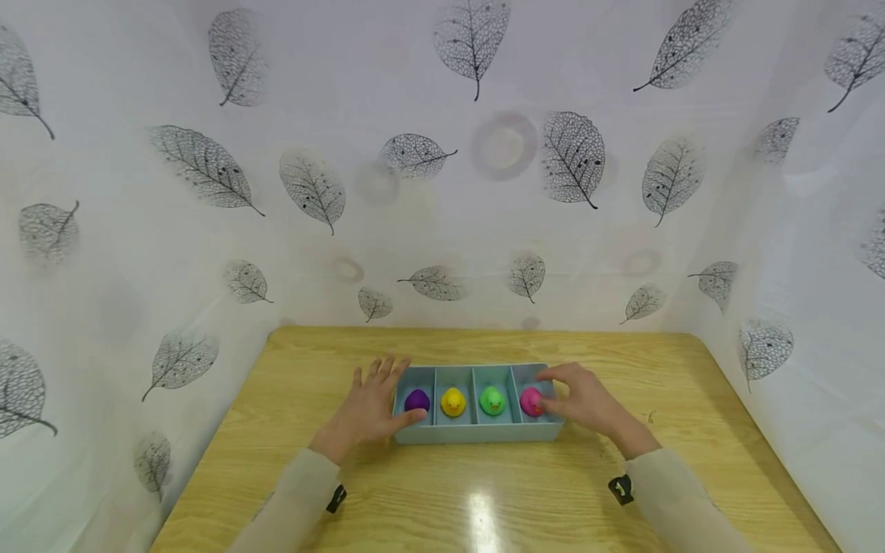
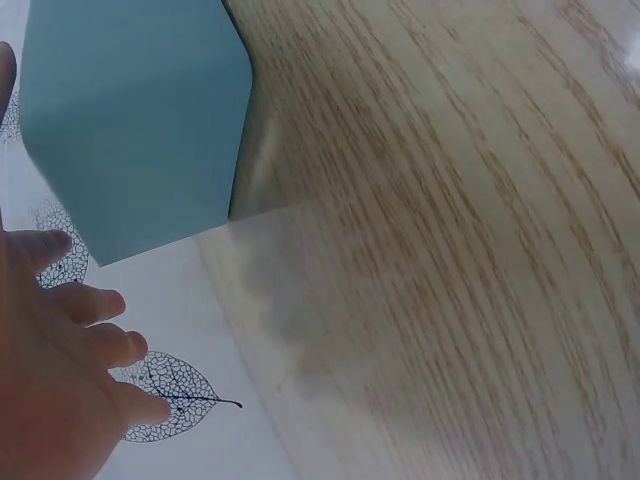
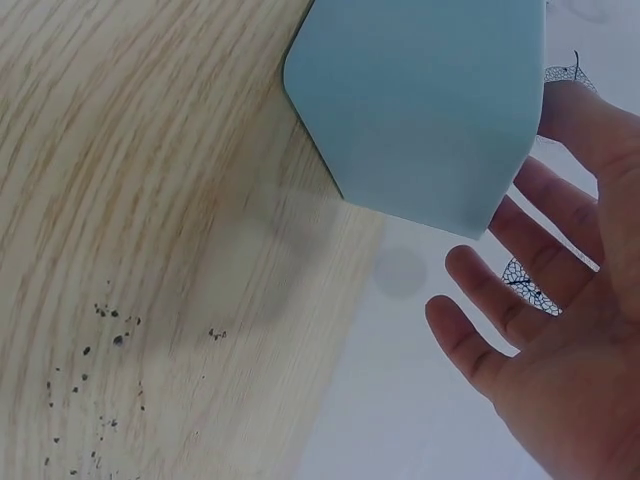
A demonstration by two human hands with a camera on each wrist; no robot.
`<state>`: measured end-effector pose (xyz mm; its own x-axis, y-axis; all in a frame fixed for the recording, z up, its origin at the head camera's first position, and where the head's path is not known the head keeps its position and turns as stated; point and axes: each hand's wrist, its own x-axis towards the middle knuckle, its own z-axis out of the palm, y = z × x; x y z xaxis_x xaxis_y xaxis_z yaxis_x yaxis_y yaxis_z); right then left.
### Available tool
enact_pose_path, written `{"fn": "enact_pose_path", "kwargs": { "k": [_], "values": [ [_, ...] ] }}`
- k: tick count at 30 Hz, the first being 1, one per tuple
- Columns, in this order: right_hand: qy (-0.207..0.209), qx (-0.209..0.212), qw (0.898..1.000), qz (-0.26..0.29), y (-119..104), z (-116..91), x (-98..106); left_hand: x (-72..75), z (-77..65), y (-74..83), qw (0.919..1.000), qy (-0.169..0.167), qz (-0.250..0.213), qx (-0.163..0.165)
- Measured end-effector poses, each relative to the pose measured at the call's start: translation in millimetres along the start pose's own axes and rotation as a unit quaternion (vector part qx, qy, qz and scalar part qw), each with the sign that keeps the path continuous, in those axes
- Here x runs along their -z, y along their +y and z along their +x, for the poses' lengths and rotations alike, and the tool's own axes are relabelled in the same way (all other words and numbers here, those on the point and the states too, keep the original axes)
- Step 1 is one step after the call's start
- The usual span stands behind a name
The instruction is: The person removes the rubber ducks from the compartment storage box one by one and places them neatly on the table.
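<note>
Fingers of the left hand (image 1: 366, 407) spread apart at the left end of the tray (image 1: 477, 435), those of the right hand (image 1: 586, 401) apart at its right, perhaps steadying it; dividers (image 1: 474, 392) separate four toys (image 1: 492, 401).

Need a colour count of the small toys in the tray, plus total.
Purple toy: 1
Yellow toy: 1
Green toy: 1
Pink toy: 1
Total: 4
</note>
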<state>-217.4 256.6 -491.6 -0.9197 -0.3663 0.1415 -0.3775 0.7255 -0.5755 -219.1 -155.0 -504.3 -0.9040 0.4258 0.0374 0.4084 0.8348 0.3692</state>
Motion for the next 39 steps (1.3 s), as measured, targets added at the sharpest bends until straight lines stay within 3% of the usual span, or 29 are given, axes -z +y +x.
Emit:
{"fn": "enact_pose_path", "kwargs": {
  "k": [8, 21, 39],
  "values": [
    [-0.012, 0.036, 0.999, -0.017, 1.7, 2.7, -4.2, -7.0, 1.9, -2.6, 0.9999, -0.010, 0.001, 0.010],
    [-0.015, 0.065, 0.988, -0.136, -1.6, 6.1, -8.6, -8.3, 0.2, -5.5, 0.9998, -0.012, 0.014, 0.003],
    [-0.056, 0.058, 0.984, -0.159, 0.6, 15.4, -10.5, -16.5, -2.7, -11.8, 1.0000, -0.008, 0.003, 0.003]
  ]
}}
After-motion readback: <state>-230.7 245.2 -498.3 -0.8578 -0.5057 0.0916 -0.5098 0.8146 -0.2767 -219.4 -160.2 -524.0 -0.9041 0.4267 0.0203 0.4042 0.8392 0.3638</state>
